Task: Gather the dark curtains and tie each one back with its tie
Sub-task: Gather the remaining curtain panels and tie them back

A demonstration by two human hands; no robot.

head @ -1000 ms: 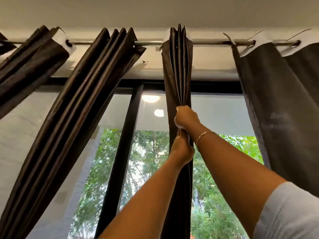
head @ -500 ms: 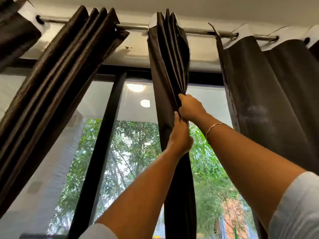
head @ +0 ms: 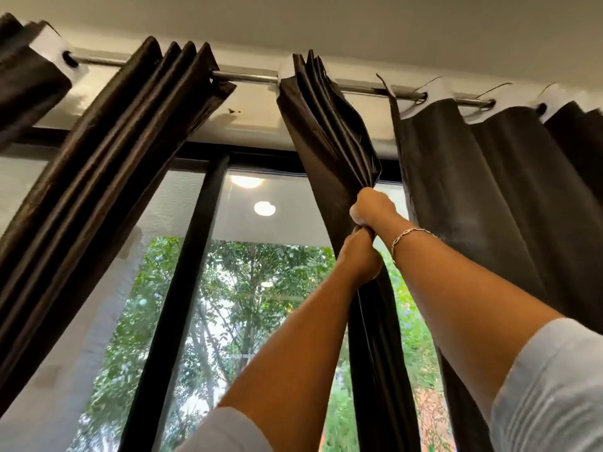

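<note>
Gripping curtain [head: 329, 135] mid-rod [head: 243, 76]: right hand [head: 372, 208] above, left hand [head: 359, 256] touching below, fingers [head: 360, 230] curled round it | bare window [head: 267, 288] either side | fabric dark, satiny, sharply pleated

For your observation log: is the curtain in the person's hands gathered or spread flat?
Gathered. The curtain hangs in tight pleats that narrow into the right hand, just above the left hand.

White ceiling [head: 359, 21], dark-framed window [head: 182, 288], green trees [head: 257, 288] outside
</note>
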